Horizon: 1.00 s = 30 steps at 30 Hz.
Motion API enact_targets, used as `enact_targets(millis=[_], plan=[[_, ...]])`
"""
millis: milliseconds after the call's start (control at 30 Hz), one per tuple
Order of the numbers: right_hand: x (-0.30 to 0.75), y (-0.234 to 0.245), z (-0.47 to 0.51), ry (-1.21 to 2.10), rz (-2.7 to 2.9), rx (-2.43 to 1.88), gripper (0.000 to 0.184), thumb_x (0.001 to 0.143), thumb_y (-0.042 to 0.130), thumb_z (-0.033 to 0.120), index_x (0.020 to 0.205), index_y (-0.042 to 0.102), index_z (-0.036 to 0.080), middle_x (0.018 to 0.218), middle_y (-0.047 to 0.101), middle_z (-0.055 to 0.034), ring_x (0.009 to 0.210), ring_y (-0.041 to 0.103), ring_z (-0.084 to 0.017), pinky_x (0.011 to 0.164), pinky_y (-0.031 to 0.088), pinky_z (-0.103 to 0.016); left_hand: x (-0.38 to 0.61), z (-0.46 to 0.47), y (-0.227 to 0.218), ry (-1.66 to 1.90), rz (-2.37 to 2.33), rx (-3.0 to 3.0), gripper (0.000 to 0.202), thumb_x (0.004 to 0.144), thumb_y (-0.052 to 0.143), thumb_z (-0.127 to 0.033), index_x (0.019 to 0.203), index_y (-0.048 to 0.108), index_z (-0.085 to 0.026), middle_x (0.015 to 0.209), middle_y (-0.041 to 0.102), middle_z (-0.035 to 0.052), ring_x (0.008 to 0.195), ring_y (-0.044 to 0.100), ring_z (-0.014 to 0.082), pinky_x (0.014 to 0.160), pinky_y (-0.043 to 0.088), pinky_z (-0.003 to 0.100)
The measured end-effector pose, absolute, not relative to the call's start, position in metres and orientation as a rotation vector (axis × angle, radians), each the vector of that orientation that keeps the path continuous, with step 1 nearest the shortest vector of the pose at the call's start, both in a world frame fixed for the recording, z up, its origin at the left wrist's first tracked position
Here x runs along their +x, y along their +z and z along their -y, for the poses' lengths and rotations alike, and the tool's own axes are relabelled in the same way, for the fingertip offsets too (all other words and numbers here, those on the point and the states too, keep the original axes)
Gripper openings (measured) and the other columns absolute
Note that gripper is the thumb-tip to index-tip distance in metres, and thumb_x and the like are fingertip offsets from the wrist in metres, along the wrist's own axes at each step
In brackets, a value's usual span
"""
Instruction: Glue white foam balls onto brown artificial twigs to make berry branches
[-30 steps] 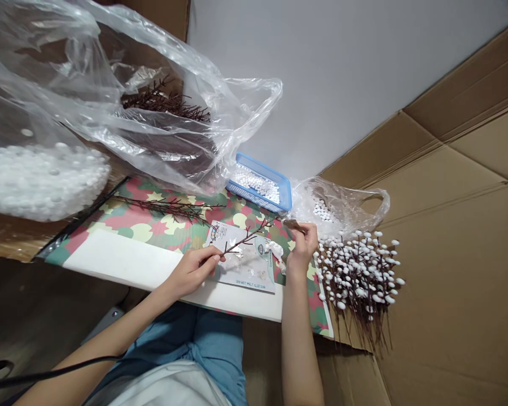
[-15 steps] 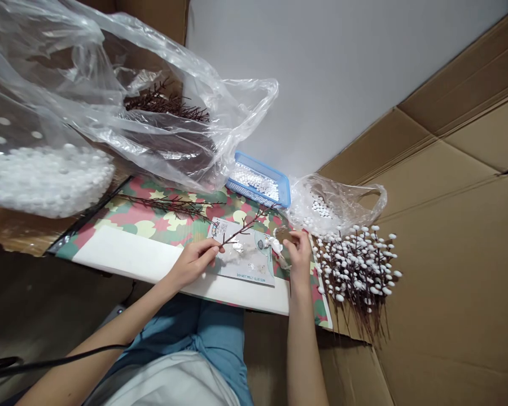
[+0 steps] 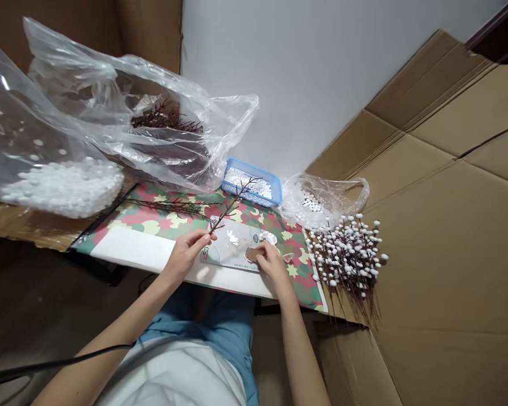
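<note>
1. Left hand pinches the twig by its bottom end. The twig slants up over the card, tips above the blue tray.
2. Right hand is curled on a small brown piece resting on the card (too small to tell what it is).
3. Prob. best: keep the pinch low & firm so the tips don't wobble, w/ wrists steadied on the bench.
4. Mind the beaded twigs just right of the right hand.

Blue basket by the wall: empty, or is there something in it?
Not empty: the blue basket holds a shallow layer of small white balls, lying below its rim.
</note>
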State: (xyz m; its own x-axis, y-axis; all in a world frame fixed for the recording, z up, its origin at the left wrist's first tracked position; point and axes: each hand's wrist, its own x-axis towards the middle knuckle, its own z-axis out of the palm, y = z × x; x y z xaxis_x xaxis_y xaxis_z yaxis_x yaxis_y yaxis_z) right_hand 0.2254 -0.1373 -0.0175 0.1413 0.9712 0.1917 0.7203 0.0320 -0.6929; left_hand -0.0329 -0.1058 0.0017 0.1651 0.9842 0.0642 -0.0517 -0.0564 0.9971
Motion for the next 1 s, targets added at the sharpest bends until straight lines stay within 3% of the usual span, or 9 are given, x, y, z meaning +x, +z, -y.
enact_targets(millis=[167, 300, 433, 533, 767, 900, 1000], plan=[[0.206, -0.012, 0.159, 0.268, 1.486, -1.712, 0.012, 0.079, 0.053, 0.028, 0.086, 0.062, 0.025, 0.086, 0.062, -0.0044, 0.088, 0.053, -0.024, 0.084, 0.043, -0.039, -0.019, 0.100, 0.014, 1.157, -0.947, 1.316, 0.035, 0.079, 0.064, -0.048, 0.085, 0.071, -0.015, 0.090, 0.073, 0.0088, 0.084, 0.063, 0.0204, 0.076, 0.050, 0.029], [0.161, -0.010, 0.167, 0.663, 1.511, -1.437, 0.017, 0.089, 0.047, 0.034, 0.087, 0.060, 0.024, 0.083, 0.063, -0.0025, 0.077, 0.060, -0.019, 0.071, 0.047, -0.031, -0.001, 0.102, 0.021, 1.181, -0.878, 1.338, 0.035, 0.081, 0.064, -0.049, 0.087, 0.070, -0.014, 0.091, 0.073, 0.0093, 0.082, 0.064, 0.0198, 0.072, 0.050, 0.028], [0.128, -0.007, 0.163, 0.953, 1.447, -1.288, 0.013, 0.088, 0.048, 0.032, 0.084, 0.056, 0.022, 0.076, 0.062, -0.0001, 0.071, 0.062, -0.017, 0.068, 0.047, -0.029, 0.011, 0.112, 0.016, 1.191, -0.857, 1.353, 0.032, 0.084, 0.061, -0.046, 0.090, 0.068, -0.015, 0.088, 0.072, 0.0072, 0.072, 0.062, 0.0172, 0.062, 0.049, 0.026], [0.125, -0.004, 0.160, 1.057, 1.374, -1.220, 0.009, 0.085, 0.050, 0.027, 0.079, 0.053, 0.022, 0.071, 0.062, 0.0009, 0.068, 0.061, -0.016, 0.065, 0.047, -0.027, 0.014, 0.117, 0.011, 1.207, -0.825, 1.359, 0.028, 0.087, 0.058, -0.042, 0.091, 0.067, -0.016, 0.091, 0.071, 0.0072, 0.077, 0.063, 0.0177, 0.066, 0.050, 0.026], [0.128, -0.012, 0.170, 0.836, 1.588, -1.344, 0.013, 0.081, 0.044, 0.016, 0.070, 0.047, 0.023, 0.064, 0.055, 0.0025, 0.064, 0.055, -0.014, 0.064, 0.042, -0.025, 0.014, 0.109, 0.019, 1.298, -0.835, 1.338, 0.017, 0.085, 0.062, -0.034, 0.090, 0.065, -0.017, 0.083, 0.066, 0.0031, 0.078, 0.061, 0.0162, 0.072, 0.049, 0.024], [0.145, 0.004, 0.138, 0.696, 1.908, -1.434, 0.010, 0.082, 0.045, 0.017, 0.077, 0.052, 0.022, 0.075, 0.062, 0.0003, 0.071, 0.058, -0.014, 0.069, 0.045, -0.024, 0.006, 0.094, 0.022, 1.391, -0.867, 1.336, 0.013, 0.082, 0.065, -0.030, 0.082, 0.063, -0.017, 0.075, 0.063, 0.0009, 0.071, 0.057, 0.0144, 0.066, 0.045, 0.022], [0.185, 0.035, 0.065, 0.484, 1.970, -1.808, 0.013, 0.089, 0.045, 0.023, 0.083, 0.056, 0.021, 0.086, 0.065, -0.0013, 0.084, 0.060, -0.015, 0.078, 0.046, -0.025, -0.006, 0.078, 0.030, 1.441, -0.892, 1.343, 0.012, 0.080, 0.066, -0.028, 0.076, 0.062, -0.017, 0.068, 0.057, -0.0010, 0.066, 0.052, 0.0130, 0.062, 0.042, 0.022]])
